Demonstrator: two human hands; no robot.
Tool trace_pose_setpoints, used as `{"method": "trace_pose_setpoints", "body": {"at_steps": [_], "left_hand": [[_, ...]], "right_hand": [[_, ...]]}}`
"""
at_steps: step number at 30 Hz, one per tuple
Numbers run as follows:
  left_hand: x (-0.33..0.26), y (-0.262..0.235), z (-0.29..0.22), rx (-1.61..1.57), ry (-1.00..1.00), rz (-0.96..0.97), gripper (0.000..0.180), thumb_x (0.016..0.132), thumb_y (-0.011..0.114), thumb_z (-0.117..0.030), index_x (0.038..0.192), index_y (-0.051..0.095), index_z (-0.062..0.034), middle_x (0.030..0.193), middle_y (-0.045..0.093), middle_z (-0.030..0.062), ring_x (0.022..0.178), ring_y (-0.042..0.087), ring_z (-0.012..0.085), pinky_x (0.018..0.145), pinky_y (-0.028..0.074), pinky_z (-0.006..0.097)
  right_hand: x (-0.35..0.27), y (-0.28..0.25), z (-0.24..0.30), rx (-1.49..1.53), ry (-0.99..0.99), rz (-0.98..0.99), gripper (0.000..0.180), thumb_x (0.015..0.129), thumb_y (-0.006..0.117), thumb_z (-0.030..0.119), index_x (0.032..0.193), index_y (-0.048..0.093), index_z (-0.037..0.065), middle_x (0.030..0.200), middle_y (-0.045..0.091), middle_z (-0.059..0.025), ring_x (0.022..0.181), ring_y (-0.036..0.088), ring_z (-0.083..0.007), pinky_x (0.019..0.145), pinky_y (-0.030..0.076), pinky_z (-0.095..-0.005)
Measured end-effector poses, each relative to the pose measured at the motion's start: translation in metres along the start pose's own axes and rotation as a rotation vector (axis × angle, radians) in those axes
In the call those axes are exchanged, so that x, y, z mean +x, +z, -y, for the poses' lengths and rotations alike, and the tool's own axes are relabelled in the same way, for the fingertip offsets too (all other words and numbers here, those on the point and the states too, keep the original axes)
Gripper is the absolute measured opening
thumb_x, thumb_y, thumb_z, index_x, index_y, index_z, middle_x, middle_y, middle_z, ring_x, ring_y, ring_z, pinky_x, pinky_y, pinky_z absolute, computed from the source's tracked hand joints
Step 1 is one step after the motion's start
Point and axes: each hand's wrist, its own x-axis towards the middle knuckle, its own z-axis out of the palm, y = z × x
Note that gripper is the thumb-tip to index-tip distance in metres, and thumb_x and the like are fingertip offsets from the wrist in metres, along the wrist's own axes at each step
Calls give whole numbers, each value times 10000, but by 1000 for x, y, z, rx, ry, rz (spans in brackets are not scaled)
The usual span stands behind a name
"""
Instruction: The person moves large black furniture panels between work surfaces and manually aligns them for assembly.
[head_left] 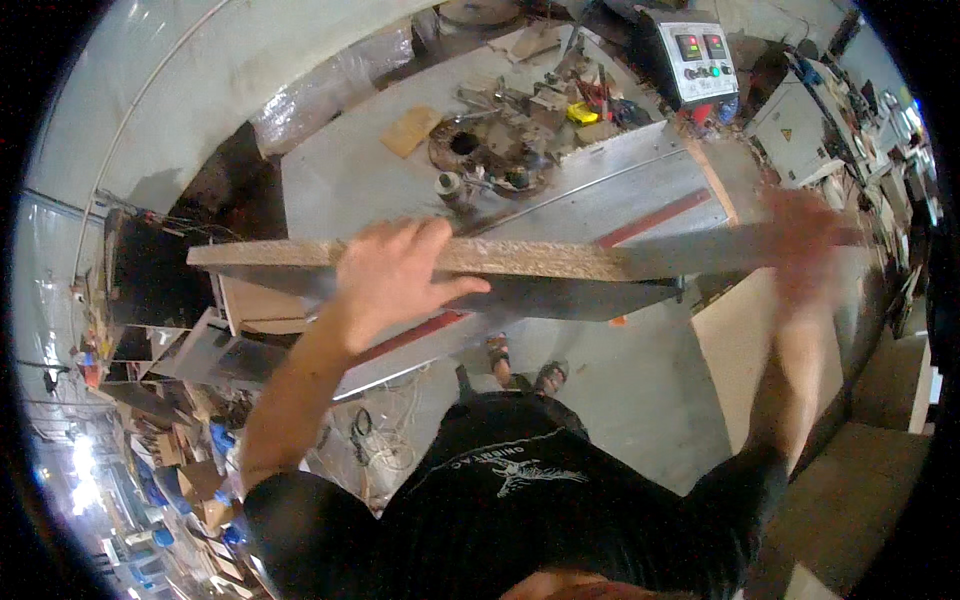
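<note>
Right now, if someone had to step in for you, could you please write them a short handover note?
Left hand: palm and spread fingers laid over the near face and raw top edge of the chipboard panel, which stands on edge across the metal machine table.
Right hand: blurred, at the panel's right end; whether it grips cannot be told.
Behind the panel: a round opening with fittings and a control box with lit displays.
Done: panel is up at the table.
Left: the panel rests only under the hands, so keep it steady.
</note>
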Motion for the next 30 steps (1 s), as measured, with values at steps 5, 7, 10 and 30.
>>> {"method": "trace_pose_setpoints", "body": {"at_steps": [5,7,10,30], "left_hand": [[21,13,-9,23,74,-8,645,702,746,-672,922,598,-84,842,667,111,781,663,348,694,526,448],[17,19,-22,60,126,-59,618,709,744,-666,847,584,-85,814,664,86,744,663,318,675,525,416],[29,10,-24,14,-27,91,616,712,802,-553,989,597,-43,889,661,163,855,644,387,754,507,462],[75,11,-136,-104,212,217,596,790,731,-588,1013,569,-59,857,673,181,793,672,393,673,536,476]], "right_hand": [[-213,-40,-131,853,35,-1002,385,1046,458,425,761,461,165,645,405,43,471,358,-82,694,482,-350],[-119,20,-95,660,862,-1859,359,1040,466,425,829,519,139,686,428,34,554,402,-106,681,439,-333],[-164,11,-152,895,298,-1594,547,996,442,571,1164,543,61,1082,517,-115,920,530,-231,869,452,-395],[-39,27,-24,1393,204,-1056,535,996,379,534,616,270,174,560,217,40,474,201,-132,464,184,-311]]}}
